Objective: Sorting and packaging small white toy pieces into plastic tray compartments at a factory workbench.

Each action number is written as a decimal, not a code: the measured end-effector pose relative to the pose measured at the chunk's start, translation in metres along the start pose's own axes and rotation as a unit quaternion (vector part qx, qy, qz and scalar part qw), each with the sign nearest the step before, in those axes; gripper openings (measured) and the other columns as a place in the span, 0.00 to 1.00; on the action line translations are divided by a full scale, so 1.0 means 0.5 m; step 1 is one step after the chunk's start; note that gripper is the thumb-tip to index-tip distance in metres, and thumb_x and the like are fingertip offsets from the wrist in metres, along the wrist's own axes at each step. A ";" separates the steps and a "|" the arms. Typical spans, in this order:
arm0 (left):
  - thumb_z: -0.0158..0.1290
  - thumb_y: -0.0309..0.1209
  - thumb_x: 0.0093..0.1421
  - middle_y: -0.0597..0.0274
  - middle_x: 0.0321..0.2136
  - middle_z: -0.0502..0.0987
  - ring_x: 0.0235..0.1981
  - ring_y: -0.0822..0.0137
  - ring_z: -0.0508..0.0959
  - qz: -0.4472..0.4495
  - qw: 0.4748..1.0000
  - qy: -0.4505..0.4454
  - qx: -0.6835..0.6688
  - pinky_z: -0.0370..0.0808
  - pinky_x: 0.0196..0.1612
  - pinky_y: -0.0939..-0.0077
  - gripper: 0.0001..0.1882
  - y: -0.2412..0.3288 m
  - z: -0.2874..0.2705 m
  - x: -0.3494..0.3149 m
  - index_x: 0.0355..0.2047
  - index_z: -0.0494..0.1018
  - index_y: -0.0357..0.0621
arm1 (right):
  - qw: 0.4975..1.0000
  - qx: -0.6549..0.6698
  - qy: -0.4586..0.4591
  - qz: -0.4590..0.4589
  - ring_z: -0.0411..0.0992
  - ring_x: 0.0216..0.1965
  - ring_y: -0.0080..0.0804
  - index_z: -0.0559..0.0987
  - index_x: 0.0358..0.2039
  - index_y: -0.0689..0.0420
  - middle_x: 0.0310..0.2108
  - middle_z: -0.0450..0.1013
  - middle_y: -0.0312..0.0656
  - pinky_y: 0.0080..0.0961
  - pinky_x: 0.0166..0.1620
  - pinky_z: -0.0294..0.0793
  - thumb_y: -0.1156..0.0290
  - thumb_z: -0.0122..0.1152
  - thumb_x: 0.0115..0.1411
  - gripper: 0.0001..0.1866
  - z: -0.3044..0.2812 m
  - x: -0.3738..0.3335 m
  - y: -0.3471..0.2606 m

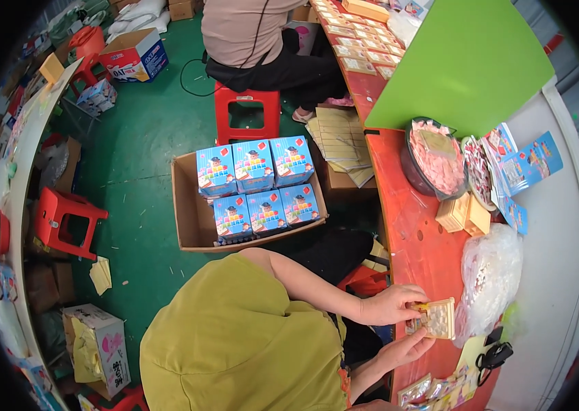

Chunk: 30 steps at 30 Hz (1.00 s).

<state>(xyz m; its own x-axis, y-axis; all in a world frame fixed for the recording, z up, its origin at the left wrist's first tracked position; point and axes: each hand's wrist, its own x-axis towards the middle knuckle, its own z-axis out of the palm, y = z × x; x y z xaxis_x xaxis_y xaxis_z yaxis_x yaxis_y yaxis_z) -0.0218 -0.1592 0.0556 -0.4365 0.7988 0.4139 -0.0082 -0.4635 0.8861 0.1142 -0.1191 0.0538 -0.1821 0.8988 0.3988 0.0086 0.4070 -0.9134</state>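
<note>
A small cream-coloured plastic tray with rounded pockets is held over the red table's edge, tilted. My left hand grips it from its upper side, fingers bent over its near end. Beneath it, my right hand holds the lower corner between thumb and fingers. Small yellow and reddish pieces show at the tray's near end, partly covered by my fingers; I cannot make out what they are. Flat printed packets lie on the table just below my right hand, beside black-handled scissors.
On the red table stand a black bowl of pink pieces, cream plastic trays and a clear plastic bag. A green board divides it. A carton of blue boxes sits on the floor; another person sits beyond.
</note>
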 end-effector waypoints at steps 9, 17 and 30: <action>0.58 0.23 0.60 0.54 0.42 0.76 0.42 0.62 0.78 0.008 1.000 -0.004 0.010 0.76 0.43 0.72 0.15 0.018 -0.035 -0.047 0.48 0.74 0.34 | 0.999 0.053 0.001 -0.003 0.69 0.56 0.36 0.67 0.58 0.68 0.54 0.70 0.51 0.29 0.59 0.66 0.67 0.49 0.72 0.21 0.009 -0.051 0.008; 0.57 0.25 0.61 0.53 0.46 0.76 0.48 0.58 0.77 -0.011 0.999 -0.022 0.027 0.75 0.49 0.69 0.15 0.004 -0.048 -0.086 0.48 0.74 0.34 | 1.000 0.009 0.012 0.012 0.69 0.55 0.33 0.69 0.56 0.68 0.53 0.70 0.50 0.29 0.58 0.66 0.67 0.48 0.72 0.19 0.025 -0.100 -0.014; 0.55 0.23 0.61 0.53 0.45 0.77 0.48 0.58 0.78 -0.028 0.998 -0.050 0.028 0.75 0.51 0.69 0.15 0.000 -0.056 -0.091 0.49 0.74 0.32 | 0.999 0.023 -0.034 0.029 0.68 0.55 0.33 0.68 0.58 0.67 0.54 0.70 0.47 0.30 0.60 0.64 0.69 0.48 0.72 0.19 0.010 -0.113 -0.005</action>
<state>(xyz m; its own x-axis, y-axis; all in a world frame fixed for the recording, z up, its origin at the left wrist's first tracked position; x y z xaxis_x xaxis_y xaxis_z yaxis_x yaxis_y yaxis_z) -0.0271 -0.2064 0.0309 -0.3449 0.8588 0.3787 0.0218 -0.3961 0.9180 0.1197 -0.1719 0.0332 -0.2490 0.9066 0.3407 -0.0244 0.3458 -0.9380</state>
